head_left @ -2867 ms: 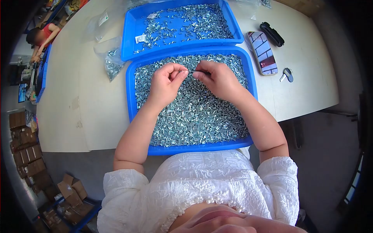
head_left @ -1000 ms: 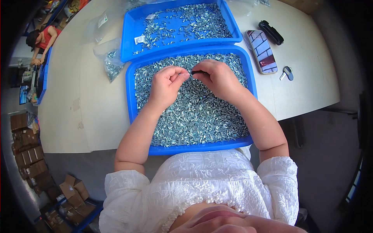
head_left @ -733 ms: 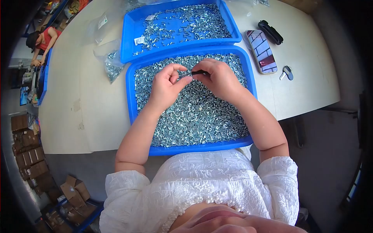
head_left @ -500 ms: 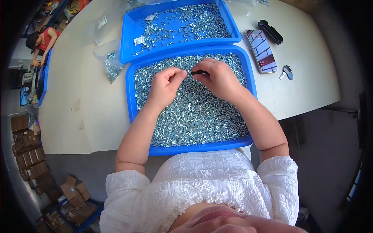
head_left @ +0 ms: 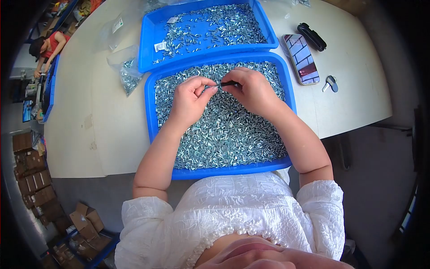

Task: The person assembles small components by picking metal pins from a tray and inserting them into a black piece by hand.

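Both hands are raised over the nearer blue tray [head_left: 289,96], which is filled with small metal cylinders [head_left: 228,134]. My right hand [head_left: 251,89] is closed on a thin black tool [head_left: 230,84] that points left. My left hand [head_left: 190,98] is pinched at the tool's tip, thumb against forefinger; what sits between its fingertips is too small to make out. A second blue tray [head_left: 154,40] adjoins the far side of the first and holds more metal cylinders, spread more thinly, with small white labels.
A phone [head_left: 301,59], a black case [head_left: 312,37] and a key [head_left: 330,84] lie on the table [head_left: 354,107] to the right. Left of the trays is a plastic bag of parts [head_left: 130,76]. A person in red [head_left: 56,42] works at the far left.
My left thumb and forefinger parted, then closed again at the tip of the black tool. My right hand has hardly moved. The person at the far left has shifted their hands.
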Demonstrator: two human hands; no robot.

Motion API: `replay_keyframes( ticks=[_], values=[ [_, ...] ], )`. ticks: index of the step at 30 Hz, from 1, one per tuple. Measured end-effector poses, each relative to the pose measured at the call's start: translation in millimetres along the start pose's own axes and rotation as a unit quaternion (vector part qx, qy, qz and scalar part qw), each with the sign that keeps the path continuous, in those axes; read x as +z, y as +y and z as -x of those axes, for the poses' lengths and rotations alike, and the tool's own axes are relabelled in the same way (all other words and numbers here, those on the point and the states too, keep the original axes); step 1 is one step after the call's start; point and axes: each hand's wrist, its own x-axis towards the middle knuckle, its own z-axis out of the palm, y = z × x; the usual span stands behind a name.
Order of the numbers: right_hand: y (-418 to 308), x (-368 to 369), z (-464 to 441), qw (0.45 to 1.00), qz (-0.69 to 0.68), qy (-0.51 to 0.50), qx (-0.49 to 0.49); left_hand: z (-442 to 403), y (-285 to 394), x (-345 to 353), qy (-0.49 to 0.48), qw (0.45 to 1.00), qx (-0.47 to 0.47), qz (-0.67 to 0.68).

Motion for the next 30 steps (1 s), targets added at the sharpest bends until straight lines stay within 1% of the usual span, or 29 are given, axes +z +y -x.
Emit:
replay_keyframes(
  ticks=[3,5,6,8,11,13,17,20,23,25,29,30],
  values=[
    [-0.3,0.3,-0.2,1.000,0.001,-0.002,0.004,-0.4,-3.4,2.3,0.003,1.000,-0.016,0.012],
    [-0.5,0.2,-0.1,1.000,0.002,0.001,0.003,-0.3,-5.4,5.4,0.023,0.994,-0.052,0.098],
    [-0.6,0.0,-0.1,1.000,0.002,0.002,0.007,-0.3,-3.9,4.2,0.024,0.994,-0.052,0.098],
    [-0.9,-0.1,0.0,1.000,0.002,0.004,0.011,-0.9,0.5,0.6,0.015,1.000,0.019,0.001],
    [-2.9,0.9,0.1,1.000,-0.015,-0.002,0.023,-1.3,-1.2,0.5,0.029,0.998,0.041,-0.023],
    [-4.9,1.7,-0.1,1.000,-0.009,0.023,0.015,-1.3,-0.1,0.2,0.034,0.998,0.046,-0.034],
    [5.0,4.4,0.2,1.000,0.015,0.001,-0.003,-0.8,2.8,0.9,0.033,0.996,0.053,-0.067],
    [2.4,2.9,0.0,1.000,-0.020,0.014,-0.010,-0.2,1.1,1.6,0.031,0.996,0.039,-0.068],
    [2.0,5.4,-0.2,0.998,-0.048,0.038,-0.004,-0.5,3.7,2.1,0.050,0.996,0.052,-0.061],
    [5.6,8.0,-0.5,1.000,0.014,-0.012,0.000,-0.9,4.4,1.4,0.052,0.995,0.054,-0.065],
    [1.5,2.8,0.3,1.000,0.008,-0.014,0.004,-0.5,4.8,1.4,0.046,0.995,0.056,-0.074],
    [1.3,2.3,0.1,1.000,-0.012,0.000,0.006,-0.5,4.9,1.4,0.047,0.995,0.056,-0.074]
  ],
)
